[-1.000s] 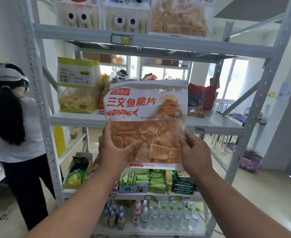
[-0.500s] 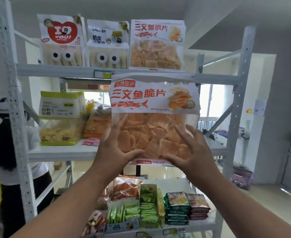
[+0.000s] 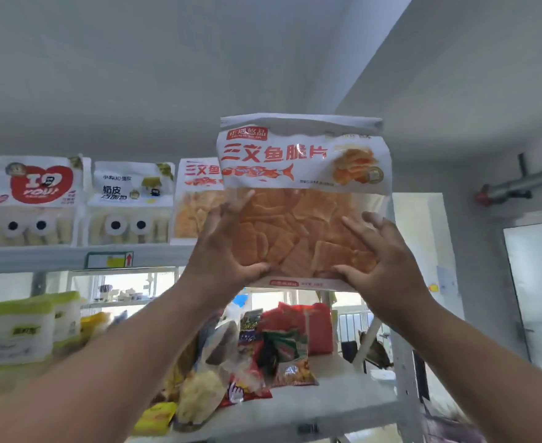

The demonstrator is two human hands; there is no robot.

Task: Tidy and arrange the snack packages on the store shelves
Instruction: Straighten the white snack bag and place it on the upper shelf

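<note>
In the head view, the left hand point(image 3: 223, 251) grips the lower left of the salmon chip bag point(image 3: 304, 199), thumb hooked under its bottom edge and fingers spread up the clear window, while the right hand point(image 3: 380, 260) holds the lower right the same way with fingers splayed. The bag is upright, raised in front of the top shelf point(image 3: 55, 257), overlapping an identical bag point(image 3: 196, 199) standing there beside two eye-printed packs point(image 3: 36, 203). Since half a second ago, the bag has risen from mid-shelf height to top-shelf level and shifted right.
</note>
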